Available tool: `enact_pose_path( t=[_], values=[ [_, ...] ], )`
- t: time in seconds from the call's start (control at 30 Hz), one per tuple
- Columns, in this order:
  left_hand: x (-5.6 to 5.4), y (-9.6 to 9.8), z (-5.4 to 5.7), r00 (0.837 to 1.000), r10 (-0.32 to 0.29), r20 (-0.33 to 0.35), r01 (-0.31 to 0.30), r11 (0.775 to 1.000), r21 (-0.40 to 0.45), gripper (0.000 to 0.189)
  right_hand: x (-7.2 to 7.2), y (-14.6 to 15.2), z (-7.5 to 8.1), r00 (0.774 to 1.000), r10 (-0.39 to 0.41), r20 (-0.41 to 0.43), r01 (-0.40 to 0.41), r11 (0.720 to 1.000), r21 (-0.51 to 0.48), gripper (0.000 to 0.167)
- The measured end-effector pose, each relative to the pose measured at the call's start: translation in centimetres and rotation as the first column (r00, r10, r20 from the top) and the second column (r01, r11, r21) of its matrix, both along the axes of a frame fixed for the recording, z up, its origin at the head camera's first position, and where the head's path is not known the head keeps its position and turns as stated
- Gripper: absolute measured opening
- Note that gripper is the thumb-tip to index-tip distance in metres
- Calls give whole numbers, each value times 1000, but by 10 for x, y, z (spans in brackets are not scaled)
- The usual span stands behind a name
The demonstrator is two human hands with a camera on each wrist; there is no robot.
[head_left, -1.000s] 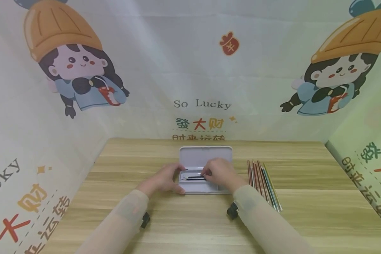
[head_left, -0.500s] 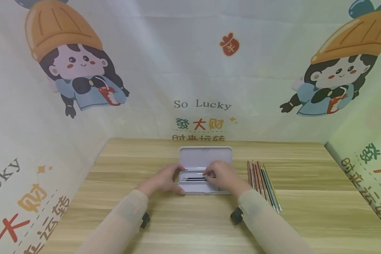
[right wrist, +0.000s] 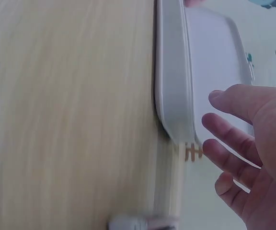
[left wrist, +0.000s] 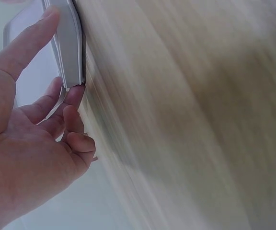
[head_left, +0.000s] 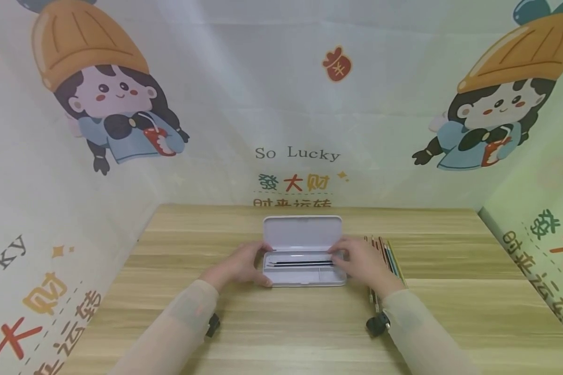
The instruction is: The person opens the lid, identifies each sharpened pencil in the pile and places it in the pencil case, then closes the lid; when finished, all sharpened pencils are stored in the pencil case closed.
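In the head view, a white pencil case (head_left: 293,278) lies with its lid (head_left: 302,233) raised at the back. Dark pencils (head_left: 300,263) lie lengthwise in its rear compartment. My left hand (head_left: 244,263) grips the left end, thumb at the front corner and fingers at the hinge side; the left wrist view shows the thumb on the case's edge (left wrist: 71,48) and fingertips touching the far corner. Over the right end hovers my right hand (head_left: 361,260). Its fingers are spread and loosely bent in the right wrist view, with nothing between them.
Several coloured pencils (head_left: 391,255) lie in a bundle right of the case, partly hidden by the right hand and forearm. The wooden table (head_left: 281,333) meets a printed cloth backdrop (head_left: 300,104) behind and at both sides.
My right hand has let go of a dark pencil in the rear compartment and moved right, to the case's right end. The left hand keeps its grip in place.
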State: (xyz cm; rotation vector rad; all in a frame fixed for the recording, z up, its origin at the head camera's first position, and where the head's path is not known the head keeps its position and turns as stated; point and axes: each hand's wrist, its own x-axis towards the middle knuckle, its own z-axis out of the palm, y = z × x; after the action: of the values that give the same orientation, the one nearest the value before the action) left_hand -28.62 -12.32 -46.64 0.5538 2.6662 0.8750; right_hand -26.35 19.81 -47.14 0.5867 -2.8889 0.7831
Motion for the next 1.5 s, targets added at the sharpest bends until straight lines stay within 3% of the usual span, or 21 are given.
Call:
enact_pose_path(
  t=[0.47,0.7,1.0,1.5],
  values=[
    [-2,1,-4,1000,4,-2,-5,1000,-11,86,6,50,-1,998,-55,-38,51,993,-106,20],
    [0,-2,-5,1000,13,2,-13,1000,5,86,13,76,-2,994,-107,-15,106,993,-52,20],
    [-2,-1,-6,1000,-8,-9,8,1000,28,85,23,99,2,983,-168,74,169,986,-13,24],
    [-3,-1,-5,1000,-11,10,11,1000,29,85,28,114,3,975,-184,127,177,982,64,20]
  ],
)
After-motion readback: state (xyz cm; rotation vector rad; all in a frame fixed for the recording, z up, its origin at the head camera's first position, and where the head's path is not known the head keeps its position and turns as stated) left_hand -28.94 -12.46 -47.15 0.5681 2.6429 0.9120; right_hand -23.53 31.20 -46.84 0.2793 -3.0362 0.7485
